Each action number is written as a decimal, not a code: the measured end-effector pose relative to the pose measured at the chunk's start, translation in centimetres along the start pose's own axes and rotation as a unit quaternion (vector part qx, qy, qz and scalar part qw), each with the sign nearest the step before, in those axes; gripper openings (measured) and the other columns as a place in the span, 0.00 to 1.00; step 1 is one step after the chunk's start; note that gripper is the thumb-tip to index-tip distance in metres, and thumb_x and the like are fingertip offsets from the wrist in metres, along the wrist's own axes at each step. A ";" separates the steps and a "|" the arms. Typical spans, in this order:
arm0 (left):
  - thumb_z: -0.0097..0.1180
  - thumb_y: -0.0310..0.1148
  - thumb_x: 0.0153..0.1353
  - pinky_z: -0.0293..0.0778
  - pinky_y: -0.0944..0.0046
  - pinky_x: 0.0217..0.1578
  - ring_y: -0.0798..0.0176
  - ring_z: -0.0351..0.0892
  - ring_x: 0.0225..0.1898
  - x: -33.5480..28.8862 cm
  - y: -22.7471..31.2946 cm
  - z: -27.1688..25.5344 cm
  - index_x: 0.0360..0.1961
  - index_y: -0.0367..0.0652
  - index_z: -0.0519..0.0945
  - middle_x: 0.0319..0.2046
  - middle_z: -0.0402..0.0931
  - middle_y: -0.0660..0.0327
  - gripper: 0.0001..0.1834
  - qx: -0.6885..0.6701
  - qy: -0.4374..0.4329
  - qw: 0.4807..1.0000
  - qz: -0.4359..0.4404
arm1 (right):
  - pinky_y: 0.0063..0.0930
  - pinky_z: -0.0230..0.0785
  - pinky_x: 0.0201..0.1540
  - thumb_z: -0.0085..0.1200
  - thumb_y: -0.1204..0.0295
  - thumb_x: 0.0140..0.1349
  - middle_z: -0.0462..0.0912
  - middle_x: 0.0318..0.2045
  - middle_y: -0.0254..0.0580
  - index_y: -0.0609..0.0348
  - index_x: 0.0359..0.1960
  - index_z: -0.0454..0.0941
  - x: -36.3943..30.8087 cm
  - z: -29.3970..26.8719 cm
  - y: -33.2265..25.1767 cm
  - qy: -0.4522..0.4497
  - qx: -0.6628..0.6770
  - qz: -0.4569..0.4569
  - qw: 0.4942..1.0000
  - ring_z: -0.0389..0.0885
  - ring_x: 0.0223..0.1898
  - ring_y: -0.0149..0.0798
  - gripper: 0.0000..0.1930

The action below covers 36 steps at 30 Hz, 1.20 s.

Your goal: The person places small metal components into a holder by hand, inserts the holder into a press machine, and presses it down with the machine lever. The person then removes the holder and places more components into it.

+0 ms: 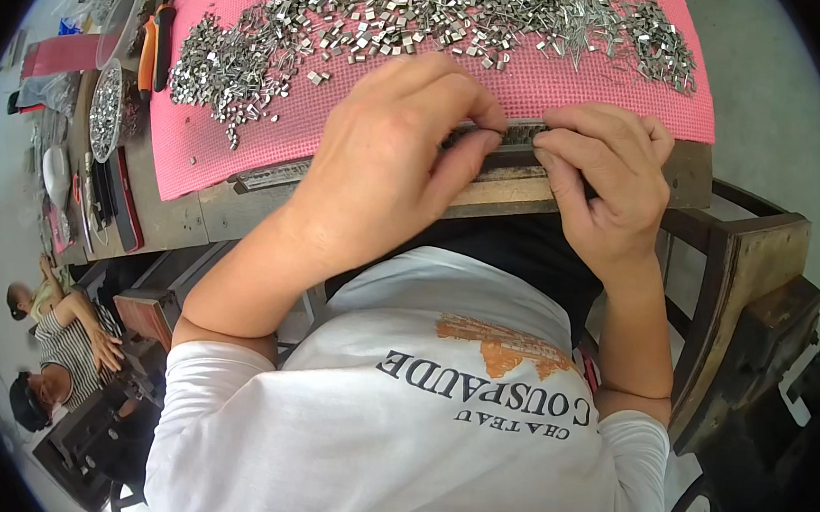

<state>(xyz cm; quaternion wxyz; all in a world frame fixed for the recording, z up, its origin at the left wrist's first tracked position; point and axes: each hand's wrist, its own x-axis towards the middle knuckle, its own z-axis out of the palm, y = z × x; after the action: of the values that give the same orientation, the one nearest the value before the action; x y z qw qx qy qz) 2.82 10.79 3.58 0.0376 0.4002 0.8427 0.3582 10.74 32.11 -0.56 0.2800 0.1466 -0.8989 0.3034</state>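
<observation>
My left hand [384, 150] is closed, thumb and forefinger pinched together over a long slotted metal strip [278, 174]. My right hand [615, 175] pinches at the same strip, its fingertips a little to the right of the left ones. Whatever small thing lies in either pinch is hidden by the fingers. The strip runs along the near table edge, with a wooden bar [505, 194] on its near side. Just beyond my hands a pink mesh mat [181, 159] carries a wide heap of small shiny metal pieces [379, 21], some square, some thin like pins.
Left of the mat lie orange-handled pliers [147, 57], a dark-handled tool [163, 44], a clear tub of small metal parts [106, 113] and a red-and-black flat tool [127, 200]. A wooden chair [747, 270] stands at right. Two people [71, 346] sit at lower left.
</observation>
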 end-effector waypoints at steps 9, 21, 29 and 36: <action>0.68 0.23 0.53 0.74 0.57 0.38 0.52 0.81 0.38 0.0 0.5 3.3 0.37 0.43 0.83 0.37 0.80 0.60 0.10 0.065 0.087 0.993 0.054 | 0.30 0.62 0.48 0.66 0.81 0.53 0.90 0.37 0.32 0.53 0.36 0.85 -0.3 0.5 0.3 0.039 0.061 0.055 0.996 0.87 0.41 0.36 0.10; 0.69 0.30 0.46 0.68 0.56 0.36 0.57 0.77 0.36 0.3 1.8 6.7 0.32 0.51 0.82 0.34 0.76 0.64 0.11 0.102 0.177 0.978 0.033 | 0.38 0.67 0.56 0.64 0.84 0.57 0.88 0.39 0.45 0.61 0.39 0.84 -1.0 -0.5 1.1 0.017 0.064 0.045 0.997 0.86 0.44 0.45 0.09; 0.69 0.23 0.46 0.76 0.53 0.42 0.49 0.80 0.42 -0.3 1.0 4.3 0.45 0.45 0.82 0.40 0.81 0.59 0.21 -0.008 0.134 0.991 0.027 | 0.36 0.66 0.57 0.64 0.84 0.55 0.88 0.40 0.45 0.60 0.41 0.84 -0.2 -0.6 0.9 0.008 0.071 0.044 0.996 0.86 0.45 0.45 0.11; 0.69 0.21 0.48 0.73 0.52 0.54 0.47 0.79 0.51 -6.0 -2.3 0.9 0.56 0.38 0.76 0.52 0.79 0.49 0.31 0.061 0.193 0.974 0.105 | 0.35 0.64 0.49 0.65 0.81 0.48 0.89 0.41 0.41 0.58 0.44 0.84 -0.3 -0.8 1.6 0.003 0.107 0.035 0.994 0.86 0.44 0.43 0.18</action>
<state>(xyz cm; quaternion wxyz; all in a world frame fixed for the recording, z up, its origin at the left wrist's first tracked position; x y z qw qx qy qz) 5.69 6.07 0.11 -0.1882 0.4109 0.8076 0.3788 10.61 33.90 -0.92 0.2544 0.1427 -0.8653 0.4077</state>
